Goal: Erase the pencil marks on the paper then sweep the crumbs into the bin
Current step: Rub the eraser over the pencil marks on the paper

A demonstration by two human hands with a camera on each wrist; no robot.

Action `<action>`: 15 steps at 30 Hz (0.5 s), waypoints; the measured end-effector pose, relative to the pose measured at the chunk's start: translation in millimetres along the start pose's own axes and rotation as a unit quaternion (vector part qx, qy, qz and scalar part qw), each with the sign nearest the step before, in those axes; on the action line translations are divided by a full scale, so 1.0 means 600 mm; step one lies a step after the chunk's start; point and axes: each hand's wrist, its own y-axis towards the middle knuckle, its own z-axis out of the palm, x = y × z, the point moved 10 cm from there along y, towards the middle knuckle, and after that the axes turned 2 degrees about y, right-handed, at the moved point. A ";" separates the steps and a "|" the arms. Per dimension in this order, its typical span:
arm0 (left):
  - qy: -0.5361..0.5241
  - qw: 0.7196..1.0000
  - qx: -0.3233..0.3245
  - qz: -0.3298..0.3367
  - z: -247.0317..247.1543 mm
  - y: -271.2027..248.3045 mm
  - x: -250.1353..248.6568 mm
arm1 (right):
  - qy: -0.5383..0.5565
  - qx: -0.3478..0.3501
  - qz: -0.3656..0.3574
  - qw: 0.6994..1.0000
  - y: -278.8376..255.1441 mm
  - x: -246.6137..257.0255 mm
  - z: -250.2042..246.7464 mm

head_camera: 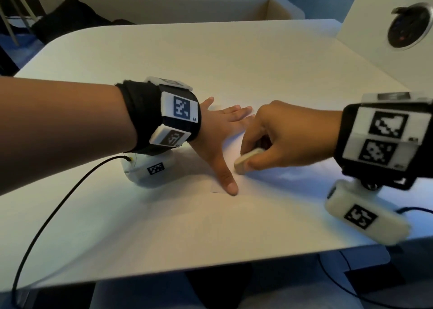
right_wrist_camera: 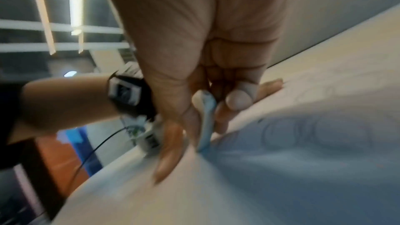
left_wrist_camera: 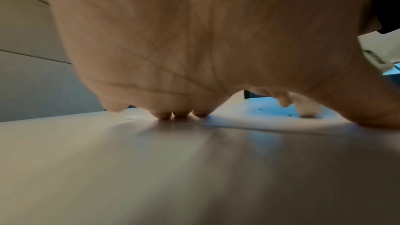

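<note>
Flattened on the paper (head_camera: 269,177), fingers spread, the left hand (head_camera: 218,133) pins it to the table (head_camera: 210,58); the right hand (head_camera: 281,140) pinches the eraser (head_camera: 247,160) against it. Thin sheet, likely to crease: keep it pinned near the rubbing

One sheet of paper (head_camera: 269,179) lies on the single worktop (head_camera: 210,62), with one eraser (head_camera: 247,160) on it. Two hands are in view, left hand (head_camera: 210,135) and right hand (head_camera: 288,137). A few dark crumbs (left_wrist_camera: 290,115) (too small to count) dot the sheet.
</note>
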 end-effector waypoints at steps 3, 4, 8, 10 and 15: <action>-0.001 1.000 -0.004 0.005 -0.002 0.001 -0.001 | -0.037 -0.049 0.026 0.998 0.014 -0.027 -0.035; -0.001 1.000 -0.003 0.005 -0.001 0.000 -0.001 | -0.043 -0.056 0.027 0.997 0.014 -0.029 -0.038; 0.004 1.000 0.002 0.000 0.001 -0.002 -0.001 | -0.001 0.011 -0.004 1.000 -0.007 0.003 0.006; 0.005 1.000 0.001 -0.002 0.000 -0.001 -0.002 | -0.009 -0.008 0.007 1.000 -0.004 -0.011 -0.007; -0.004 1.000 0.006 -0.002 0.001 -0.003 -0.001 | -0.019 -0.036 0.012 0.999 -0.005 -0.019 -0.017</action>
